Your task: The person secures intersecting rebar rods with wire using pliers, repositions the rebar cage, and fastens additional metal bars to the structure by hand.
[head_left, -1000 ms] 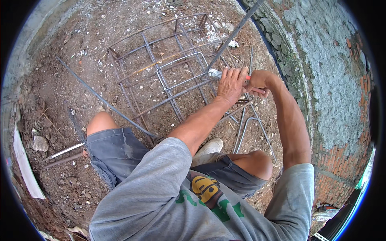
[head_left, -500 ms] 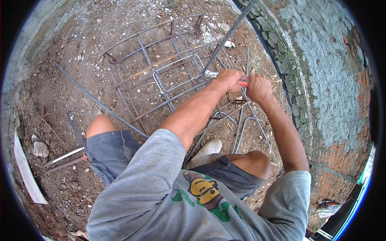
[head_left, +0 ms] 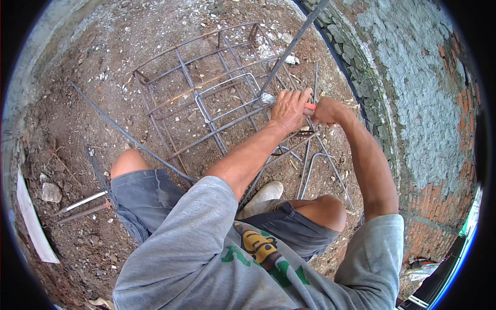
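Working over stony brown soil [head_left: 67, 137] beside a grey-plastered red-brick wall [head_left: 413, 98]. Clasping a red-handled tool [head_left: 310, 106] with left fingers [head_left: 295, 97] and right fingers [head_left: 322, 115] near a rusty steel-bar cage [head_left: 185, 68].

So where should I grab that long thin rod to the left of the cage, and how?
Probably mid-length on the long thin rod, grip closing crosswise from above: it's slender and should balance best there, and that stretch lies clear of the cage.
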{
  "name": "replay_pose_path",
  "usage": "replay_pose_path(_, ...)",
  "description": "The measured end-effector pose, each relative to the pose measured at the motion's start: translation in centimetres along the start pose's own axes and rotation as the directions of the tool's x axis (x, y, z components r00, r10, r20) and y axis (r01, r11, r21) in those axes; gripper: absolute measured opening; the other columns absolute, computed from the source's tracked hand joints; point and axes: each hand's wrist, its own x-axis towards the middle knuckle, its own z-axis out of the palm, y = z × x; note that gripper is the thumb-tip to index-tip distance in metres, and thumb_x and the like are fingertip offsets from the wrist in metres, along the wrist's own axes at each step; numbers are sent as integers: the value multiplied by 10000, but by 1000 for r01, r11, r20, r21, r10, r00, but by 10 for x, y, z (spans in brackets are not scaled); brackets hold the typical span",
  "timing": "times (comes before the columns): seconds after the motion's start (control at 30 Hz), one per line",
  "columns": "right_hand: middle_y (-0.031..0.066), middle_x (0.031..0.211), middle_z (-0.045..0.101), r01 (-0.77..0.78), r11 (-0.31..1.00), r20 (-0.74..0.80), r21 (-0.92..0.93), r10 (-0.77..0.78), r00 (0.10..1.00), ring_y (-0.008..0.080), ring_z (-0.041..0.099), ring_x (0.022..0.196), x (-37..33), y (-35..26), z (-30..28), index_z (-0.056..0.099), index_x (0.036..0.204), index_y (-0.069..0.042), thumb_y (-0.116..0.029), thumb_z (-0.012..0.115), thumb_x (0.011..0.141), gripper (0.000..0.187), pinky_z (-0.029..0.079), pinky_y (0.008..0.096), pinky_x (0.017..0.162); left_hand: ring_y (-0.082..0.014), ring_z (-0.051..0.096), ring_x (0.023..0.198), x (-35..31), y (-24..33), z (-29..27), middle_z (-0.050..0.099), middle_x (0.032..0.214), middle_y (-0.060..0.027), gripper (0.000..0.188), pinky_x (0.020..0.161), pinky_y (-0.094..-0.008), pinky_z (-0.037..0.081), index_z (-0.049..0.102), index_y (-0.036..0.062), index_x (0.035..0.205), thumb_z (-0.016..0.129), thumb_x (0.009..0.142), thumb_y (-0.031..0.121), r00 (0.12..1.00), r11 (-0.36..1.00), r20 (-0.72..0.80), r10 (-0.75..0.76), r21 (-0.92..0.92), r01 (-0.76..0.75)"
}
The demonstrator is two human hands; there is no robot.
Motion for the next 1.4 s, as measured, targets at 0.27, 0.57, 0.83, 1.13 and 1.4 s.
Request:
replay_pose_path(0.27,119,750,660,-76,959,204,273,20,979,230,657,675,-12,3,-16,651,810,-30,-392,718,762,371,507,363,577,-306,564,918,13,5,-15,567,910,-108,428,877,-405,415,442,66,893,756,639,208,998,999,-43,-37,12,37)
replay_pose_path(0.57,112,920,567,18,876,-614,-483,-353,706,282,566,922,-15,2,35,545,993,-53,-227,569,819,247,446,403,809,-344,585,1036,46,-5,-42,630,1043,-170,312,882,-442,451,513,29,1003,623,726,119,873,992,480,-89,-34,119)
replay_pose_path(0.83,158,690,664,64,974,21,218,-70,997,246,670,622,8,15,11,666,758,-15,-381,691,776,368,481,373,479,-267,402,1224,-7,14,-12,461,1195,-101,688,1115,-508,198,376,107,1341,692,732,142,999,990,2,47,133,-46)
replay_pose_path(1.13,231,974,651,177,983,-242,-50,-184,953,207,671,893,-33,1,38,552,1070,23,-391,767,683,606,524,359,687,-251,556,1038,-10,-11,-13,596,981,-68,476,986,-440,377,581,141,1103,694,648,62,989,992,126,75,91,-87)
replay_pose_path(1.4,169,737,666,74,917,-29,391,-68,997,255,672,649,-28,-1,51,641,832,38,-385,635,821,423,544,378,584,-257,445,1257,8,-13,-45,527,1297,-95,690,1123,-536,158,429,207,1343,678,709,98,868,998,494,-59,32,49)
